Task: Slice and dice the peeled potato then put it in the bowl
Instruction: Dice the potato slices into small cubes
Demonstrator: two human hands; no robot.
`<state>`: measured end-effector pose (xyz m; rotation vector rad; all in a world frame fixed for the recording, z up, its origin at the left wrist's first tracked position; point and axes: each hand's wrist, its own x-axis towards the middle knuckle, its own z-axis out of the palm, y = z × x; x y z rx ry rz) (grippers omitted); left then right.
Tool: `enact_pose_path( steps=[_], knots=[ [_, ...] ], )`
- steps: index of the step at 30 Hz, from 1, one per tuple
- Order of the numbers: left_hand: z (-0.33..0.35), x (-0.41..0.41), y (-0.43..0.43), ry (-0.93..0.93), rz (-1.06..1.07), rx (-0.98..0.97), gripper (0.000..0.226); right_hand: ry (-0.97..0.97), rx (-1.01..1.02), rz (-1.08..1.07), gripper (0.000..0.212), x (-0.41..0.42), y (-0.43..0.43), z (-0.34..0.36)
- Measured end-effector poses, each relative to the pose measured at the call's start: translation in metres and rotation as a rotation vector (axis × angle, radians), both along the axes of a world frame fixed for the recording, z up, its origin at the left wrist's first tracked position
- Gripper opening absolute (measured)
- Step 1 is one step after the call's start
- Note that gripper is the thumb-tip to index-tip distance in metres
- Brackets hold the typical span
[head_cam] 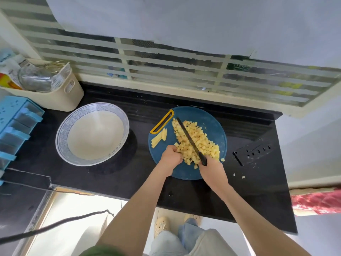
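1. Right grip (212,169): clenched round the black handle of the knife (189,138), at the near-right edge of the cutting board (214,122).
2. Knife: the long dark blade lies diagonally across the diced potato (200,143). Its tip points away from the person and to the left, toward the board's yellow handle slot (162,122).
3. Left grip (170,157): fingers curled, knuckles up, touching the near-left edge of the dice. Whether any piece is pinched cannot be told.
4. Diced potato: heaped in 1 pile on the middle of the round blue cutting board, on both sides of the blade.
5. Potato strips (159,138): a few uncut sticks lie on the board's left side, just below the yellow slot and apart from the pile.
6. Stray dice (243,177): 2 small pieces lie on the black worktop (129,180), right of the board.
7. Bowl (61,137): white with a blue-patterned rim. It stands on the worktop left of the board, not touching it, and its inside shows plain white.
8. Other items: a black perforated plate (252,151) lies right of the board. A cream basket (68,100) of packets stands behind the bowl. A blue drawer unit (16,117) stands at the left edge.
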<state>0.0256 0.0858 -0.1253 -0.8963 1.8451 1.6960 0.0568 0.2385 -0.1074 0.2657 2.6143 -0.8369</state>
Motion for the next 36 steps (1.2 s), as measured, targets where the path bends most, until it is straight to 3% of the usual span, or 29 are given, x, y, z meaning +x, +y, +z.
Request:
enact_pose_path(
  steps=[5, 8, 11, 15, 21, 25, 28, 32, 36],
  knots=[
    [0.025, -0.019, -0.001, 0.090, -0.005, -0.288, 0.033, 0.043, 0.137, 0.026, 0.014, -0.029, 0.034, 0.017],
    [0.063, -0.024, 0.014, 0.440, 0.071, -0.539, 0.013, 0.090, 0.292, 0.192, 0.017, -0.042, 0.053, 0.028],
    [0.086, -0.036, 0.034, 0.697, -0.116, -0.489, 0.008, 0.132, 0.424, 0.351, 0.022, -0.051, 0.067, 0.037],
    [0.083, -0.054, 0.053, 0.561, -0.787, -0.705, 0.016, 0.188, 0.516, 0.504, 0.026, -0.054, 0.076, 0.046],
    [0.072, -0.069, 0.061, 0.400, -0.970, -0.761, 0.031, 0.179, 0.575, 0.617, 0.028, -0.051, 0.087, 0.048],
    [0.066, -0.065, 0.058, 0.392, -0.975, -0.663, 0.051, 0.147, 0.569, 0.563, 0.031, -0.045, 0.086, 0.043],
    [0.067, -0.062, 0.054, 0.486, -0.894, -0.689, 0.062, 0.123, 0.554, 0.474, 0.030, -0.041, 0.085, 0.040],
    [0.076, -0.058, 0.032, 0.588, -0.546, -0.807, 0.056, 0.091, 0.416, 0.237, 0.021, -0.037, 0.073, 0.035],
    [0.066, -0.046, -0.012, 0.436, -0.405, -0.949, 0.038, -0.009, 0.075, 0.014, 0.012, -0.038, 0.047, 0.030]
  ],
)
